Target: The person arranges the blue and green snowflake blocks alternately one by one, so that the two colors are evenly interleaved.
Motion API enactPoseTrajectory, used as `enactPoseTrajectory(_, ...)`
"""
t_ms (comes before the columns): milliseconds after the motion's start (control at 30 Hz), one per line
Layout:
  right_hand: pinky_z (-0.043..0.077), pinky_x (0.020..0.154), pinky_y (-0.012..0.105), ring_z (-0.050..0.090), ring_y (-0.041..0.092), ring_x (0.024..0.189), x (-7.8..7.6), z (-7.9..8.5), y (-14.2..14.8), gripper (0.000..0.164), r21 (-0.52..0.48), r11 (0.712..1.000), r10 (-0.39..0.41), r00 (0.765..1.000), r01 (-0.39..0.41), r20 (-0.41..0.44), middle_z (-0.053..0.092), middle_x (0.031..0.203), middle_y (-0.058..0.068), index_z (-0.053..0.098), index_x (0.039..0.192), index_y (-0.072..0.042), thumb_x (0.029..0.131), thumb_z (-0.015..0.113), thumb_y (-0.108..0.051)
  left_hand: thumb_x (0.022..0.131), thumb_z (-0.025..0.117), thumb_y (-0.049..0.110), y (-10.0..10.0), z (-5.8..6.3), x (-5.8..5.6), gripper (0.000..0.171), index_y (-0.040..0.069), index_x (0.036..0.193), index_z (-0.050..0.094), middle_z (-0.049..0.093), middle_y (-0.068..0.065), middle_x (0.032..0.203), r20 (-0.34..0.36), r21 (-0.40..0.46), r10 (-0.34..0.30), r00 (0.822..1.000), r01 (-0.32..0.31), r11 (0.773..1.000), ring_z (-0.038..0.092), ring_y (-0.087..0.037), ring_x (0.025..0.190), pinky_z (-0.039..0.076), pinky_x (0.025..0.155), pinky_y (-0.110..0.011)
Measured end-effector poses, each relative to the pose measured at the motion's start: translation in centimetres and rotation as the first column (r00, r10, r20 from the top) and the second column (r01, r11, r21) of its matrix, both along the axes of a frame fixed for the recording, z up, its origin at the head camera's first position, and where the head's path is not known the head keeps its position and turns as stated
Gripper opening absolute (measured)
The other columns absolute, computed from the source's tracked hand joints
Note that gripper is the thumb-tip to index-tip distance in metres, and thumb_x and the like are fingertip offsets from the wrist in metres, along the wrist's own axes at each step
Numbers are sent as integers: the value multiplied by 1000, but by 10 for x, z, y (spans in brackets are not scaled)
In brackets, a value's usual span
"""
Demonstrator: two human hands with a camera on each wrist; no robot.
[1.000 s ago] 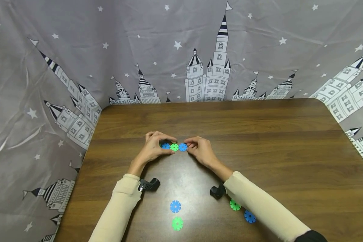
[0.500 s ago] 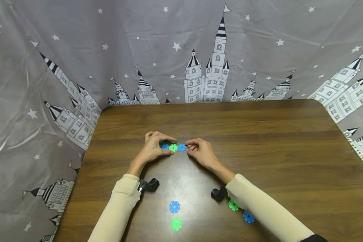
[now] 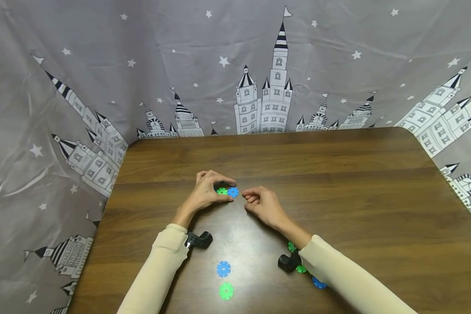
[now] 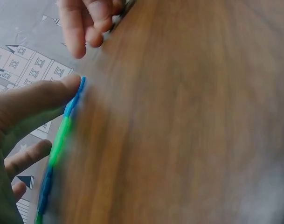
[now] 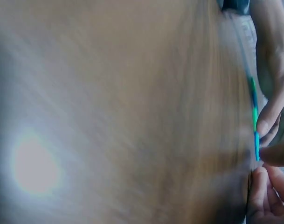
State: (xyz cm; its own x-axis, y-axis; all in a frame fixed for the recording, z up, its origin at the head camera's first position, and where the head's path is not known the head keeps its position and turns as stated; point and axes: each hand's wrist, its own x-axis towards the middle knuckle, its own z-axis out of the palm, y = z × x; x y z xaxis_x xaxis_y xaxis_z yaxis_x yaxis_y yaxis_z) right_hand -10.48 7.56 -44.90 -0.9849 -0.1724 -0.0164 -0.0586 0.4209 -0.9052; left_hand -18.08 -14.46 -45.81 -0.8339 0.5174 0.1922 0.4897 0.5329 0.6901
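Note:
Flat notched plastic discs lie in a row on the wooden table, partly behind my left hand (image 3: 209, 189). Its thumb and index finger sit at opposite edges of the blue disc (image 3: 233, 192) at the row's right end. A green disc (image 3: 222, 191) adjoins it. In the left wrist view the row appears edge-on, with another blue disc (image 4: 45, 186) and a bit of green (image 4: 38, 218) further along. My right hand (image 3: 264, 207) is just right of the row, apart from it. Its fingers are loosely bent, and no object shows in them.
Nearer the front of the wooden table (image 3: 357, 183) lie a loose blue disc (image 3: 223, 269) and a green disc (image 3: 226, 291). By my right wrist are a green disc (image 3: 291, 247), another green one (image 3: 301, 269) and a blue one (image 3: 319, 283), partly covered. A grey castle-print curtain (image 3: 204, 65) hangs behind.
My left hand has slid right along the row, from the green disc to the end blue disc. My right hand has drawn away from that blue disc, slightly right and nearer.

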Motion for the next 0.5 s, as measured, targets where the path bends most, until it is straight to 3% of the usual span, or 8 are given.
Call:
enactPoseTrajectory(233, 52, 70, 24, 62, 10, 78, 41, 5, -2, 29, 18, 997, 79, 996, -79, -47, 68, 95, 2, 71, 109, -4, 80, 72, 2, 65, 92, 24, 1, -1, 0, 43, 19, 105, 77, 72, 2, 102, -14, 7, 1, 1000, 0, 1000, 51, -18, 94, 14, 103, -51)
enactPoseTrajectory(500, 50, 69, 23, 60, 14, 78, 79, 3, -10, 30, 64, 975, 219, 967, -212, -128, 66, 94, 1, 71, 108, -4, 79, 74, 2, 66, 91, 25, 3, -2, 0, 41, 19, 105, 77, 72, 3, 101, 0, 4, 1, 1000, -1, 1000, 51, -17, 95, 14, 104, -50)
